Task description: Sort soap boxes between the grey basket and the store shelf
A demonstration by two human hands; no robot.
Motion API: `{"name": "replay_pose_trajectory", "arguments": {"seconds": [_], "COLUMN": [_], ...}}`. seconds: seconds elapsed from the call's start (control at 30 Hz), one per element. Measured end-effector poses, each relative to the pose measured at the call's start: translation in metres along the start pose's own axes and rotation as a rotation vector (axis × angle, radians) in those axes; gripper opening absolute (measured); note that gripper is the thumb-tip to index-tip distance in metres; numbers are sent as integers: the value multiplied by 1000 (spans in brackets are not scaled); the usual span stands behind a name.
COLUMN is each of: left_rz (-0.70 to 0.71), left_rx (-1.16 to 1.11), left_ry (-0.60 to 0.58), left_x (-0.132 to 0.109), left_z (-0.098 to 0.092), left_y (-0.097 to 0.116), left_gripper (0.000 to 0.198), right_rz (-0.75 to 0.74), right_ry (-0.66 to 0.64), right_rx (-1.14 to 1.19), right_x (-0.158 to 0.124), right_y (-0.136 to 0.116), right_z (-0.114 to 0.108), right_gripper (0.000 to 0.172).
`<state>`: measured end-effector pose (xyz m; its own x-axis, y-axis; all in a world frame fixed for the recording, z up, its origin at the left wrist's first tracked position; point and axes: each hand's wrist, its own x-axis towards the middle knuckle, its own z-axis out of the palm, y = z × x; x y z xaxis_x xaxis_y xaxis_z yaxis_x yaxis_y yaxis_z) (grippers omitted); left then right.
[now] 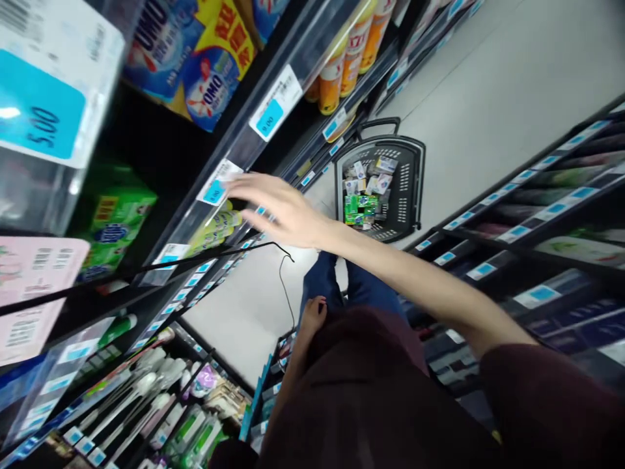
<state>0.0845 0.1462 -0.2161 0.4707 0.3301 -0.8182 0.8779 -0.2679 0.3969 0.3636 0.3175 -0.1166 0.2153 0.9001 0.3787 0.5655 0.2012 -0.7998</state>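
1. Standing in the aisle btwn two shelf rows, you have your R arm out to the shelf lip [243, 148].
2. R hand [279, 207]: open, fingers spread and slightly bent, blurred; nothing seen in grip.
3. Price label [219, 182]: on the lip, at your R fingertips, which overlap its near end in view; actual contact can't be confirmed.
4. L hand [314, 314]: low by your L thigh, fingers loosely curled; can't tell if it has hold of anything.
5. Behind the lip: green pack [122, 221] set in from the edge; OMO packs [209, 85] farther along the same row, dark gap btwn the two.
6. Yellow-green cans [217, 231] just beside your R hand in view, orange cans [331, 85] well apart, past the next label.
7. Clearance: thin black cord [283, 280] hangs btwn shelf and L hand, near both. Pale floor [488, 71] is open beyond the basket.
8. Basket [415, 195]: on floor ahead of your legs, btwn both rows, rim near the R-side shelf row [502, 195]. Contents: green pkgs [360, 210], white boxes [383, 164], grouped toward one side, bare base beside them.
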Motion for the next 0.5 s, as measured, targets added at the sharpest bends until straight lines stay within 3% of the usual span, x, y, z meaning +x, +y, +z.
{"name": "replay_pose_trajectory", "arguments": {"seconds": [0.07,0.13,0.2,0.27,0.37,0.5], "left_rz": [-12,-25,-42,-52,-52,-41], "left_rx": [21,50,86,126,182,222], "left_ry": [-17,-37,-52,-66,-105,-185], "left_x": [7,16,25,35,50,69], "left_z": [2,3,6,9,14,25], "left_y": [-1,1,5,9,17,31], "left_gripper": [21,24,26,27,30,33], "right_rz": [446,823,922,988,1035,1047], "right_ry": [164,310,251,192,148,26], "right_rx": [99,66,50,53,11,-62], "right_x": [-91,-186,-268,-326,-363,-360], "right_y": [36,56,56,43,23,37], "right_z": [-16,-26,-35,-44,-57,-70], "right_gripper": [40,41,40,37,27,35]}}
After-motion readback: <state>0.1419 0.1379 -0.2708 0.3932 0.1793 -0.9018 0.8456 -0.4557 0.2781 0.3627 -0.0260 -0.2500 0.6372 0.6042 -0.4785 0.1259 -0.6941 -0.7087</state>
